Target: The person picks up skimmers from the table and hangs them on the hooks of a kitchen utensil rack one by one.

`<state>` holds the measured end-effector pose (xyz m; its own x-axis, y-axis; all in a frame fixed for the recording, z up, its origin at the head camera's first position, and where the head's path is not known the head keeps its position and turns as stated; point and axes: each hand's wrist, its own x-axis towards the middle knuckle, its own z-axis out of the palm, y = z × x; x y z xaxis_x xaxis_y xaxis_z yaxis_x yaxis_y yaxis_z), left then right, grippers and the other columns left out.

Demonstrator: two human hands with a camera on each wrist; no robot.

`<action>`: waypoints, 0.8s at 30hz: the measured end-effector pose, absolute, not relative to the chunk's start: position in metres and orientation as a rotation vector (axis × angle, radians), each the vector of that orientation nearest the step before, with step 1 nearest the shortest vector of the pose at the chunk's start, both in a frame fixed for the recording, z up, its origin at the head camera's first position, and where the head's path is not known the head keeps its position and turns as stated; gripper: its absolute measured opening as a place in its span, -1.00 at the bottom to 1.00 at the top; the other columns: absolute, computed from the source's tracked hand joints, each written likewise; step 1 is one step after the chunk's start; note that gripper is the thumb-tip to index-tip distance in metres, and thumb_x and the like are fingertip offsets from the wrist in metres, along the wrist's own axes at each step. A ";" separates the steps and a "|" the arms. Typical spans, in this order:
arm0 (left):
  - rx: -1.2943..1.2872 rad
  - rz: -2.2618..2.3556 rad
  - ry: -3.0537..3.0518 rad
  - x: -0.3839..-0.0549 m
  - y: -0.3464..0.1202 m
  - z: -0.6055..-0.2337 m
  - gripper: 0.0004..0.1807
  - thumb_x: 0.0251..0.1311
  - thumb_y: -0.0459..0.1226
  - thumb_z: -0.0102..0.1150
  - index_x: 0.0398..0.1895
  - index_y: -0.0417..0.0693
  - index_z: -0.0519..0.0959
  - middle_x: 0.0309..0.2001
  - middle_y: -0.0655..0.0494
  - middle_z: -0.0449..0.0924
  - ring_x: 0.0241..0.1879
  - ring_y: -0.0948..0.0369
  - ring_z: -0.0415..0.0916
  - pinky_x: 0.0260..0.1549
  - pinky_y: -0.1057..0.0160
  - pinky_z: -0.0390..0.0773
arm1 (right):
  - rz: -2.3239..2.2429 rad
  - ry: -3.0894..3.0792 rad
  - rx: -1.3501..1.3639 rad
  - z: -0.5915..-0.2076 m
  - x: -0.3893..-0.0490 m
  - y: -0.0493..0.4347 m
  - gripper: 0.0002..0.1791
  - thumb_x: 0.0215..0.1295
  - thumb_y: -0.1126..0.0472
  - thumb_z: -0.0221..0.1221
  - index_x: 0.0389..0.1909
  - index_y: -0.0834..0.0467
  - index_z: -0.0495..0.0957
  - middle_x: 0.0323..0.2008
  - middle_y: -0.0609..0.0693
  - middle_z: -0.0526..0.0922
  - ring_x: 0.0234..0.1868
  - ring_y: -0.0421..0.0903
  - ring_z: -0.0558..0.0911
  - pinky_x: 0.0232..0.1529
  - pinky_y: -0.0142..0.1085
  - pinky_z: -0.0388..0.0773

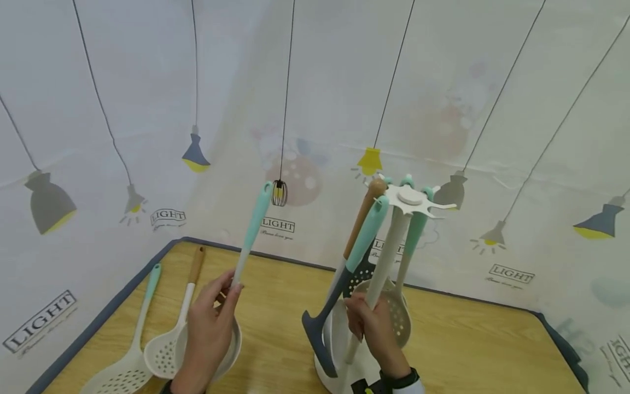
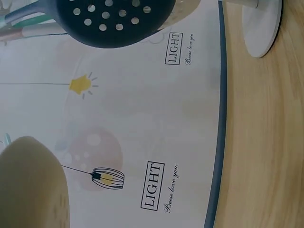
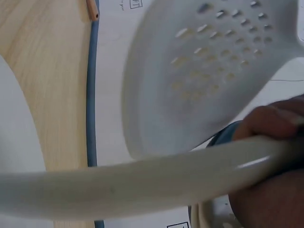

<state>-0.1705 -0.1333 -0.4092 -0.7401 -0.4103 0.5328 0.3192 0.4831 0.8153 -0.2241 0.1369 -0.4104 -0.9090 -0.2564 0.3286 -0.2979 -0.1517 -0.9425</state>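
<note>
One utensil (image 1: 257, 219) with a teal handle is standing nearly upright in the left hand (image 1: 211, 323), its grip end rising above the fingers. Doing this well is probably calling for unhurried movement, with the pale head passing clear of the skimmer (image 1: 164, 350) and slotted turner (image 1: 120, 372) lying on the worktop (image 1: 472, 328) left of that hand. The right hand (image 1: 374, 328) should be holding the stand (image 1: 391, 246) steady, since the hanging tools (image 1: 366, 235) around its pole could be swinging and knocking together. The left is pinching the shaft just below the teal part, thumb against fingers; the right is curling its fingers around the pole, above the white base (image 1: 364, 365).
</note>
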 end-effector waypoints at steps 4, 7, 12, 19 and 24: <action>0.012 -1.353 -1.986 -0.164 -0.131 -0.401 -0.65 0.33 -0.22 0.08 0.14 -0.07 0.57 -0.28 0.16 0.55 -0.34 0.28 0.43 -0.52 0.38 0.51 | 2.326 -2.084 0.852 -0.404 -0.228 0.144 -0.62 0.34 0.32 -0.03 -0.69 0.25 0.17 -0.77 0.01 0.21 -0.76 -0.11 0.24 -0.74 -0.25 0.27; -0.059 -1.392 -1.972 -0.160 -0.129 -0.395 -0.64 0.35 -0.25 0.05 0.16 -0.10 0.55 -0.26 0.16 0.55 -0.33 0.28 0.43 -0.51 0.38 0.52 | 2.362 -2.088 1.014 -0.400 -0.232 0.148 -0.67 0.33 0.33 -0.09 -0.66 0.26 0.18 -0.73 0.05 0.22 -0.72 -0.06 0.27 -0.68 -0.23 0.32; -0.125 -1.390 -2.018 -0.154 -0.127 -0.387 -0.59 0.42 -0.25 -0.08 0.27 -0.18 0.44 -0.17 0.19 0.58 -0.21 0.32 0.50 -0.34 0.39 0.55 | 2.407 -2.086 1.206 -0.398 -0.236 0.155 -0.73 0.31 0.35 -0.12 -0.62 0.28 0.24 -0.70 0.08 0.25 -0.66 -0.07 0.33 -0.58 -0.22 0.38; -0.121 -1.446 -2.069 -0.145 -0.123 -0.373 -0.54 0.46 -0.17 -0.15 0.34 -0.14 0.37 -0.14 0.25 0.59 -0.14 0.35 0.54 -0.20 0.37 0.53 | 2.402 -2.023 1.424 -0.398 -0.241 0.160 -0.77 0.31 0.42 -0.21 -0.53 0.32 0.31 -0.65 0.15 0.29 -0.62 -0.03 0.38 -0.53 -0.17 0.43; -0.184 -1.469 -2.066 -0.140 -0.118 -0.370 -0.55 0.45 -0.19 -0.14 0.32 -0.15 0.39 -0.17 0.25 0.59 -0.13 0.33 0.56 -0.19 0.33 0.54 | 2.421 -1.953 1.532 -0.397 -0.246 0.161 -0.82 0.26 0.46 -0.23 -0.43 0.31 0.34 -0.60 0.15 0.34 -0.56 -0.08 0.44 -0.47 -0.20 0.47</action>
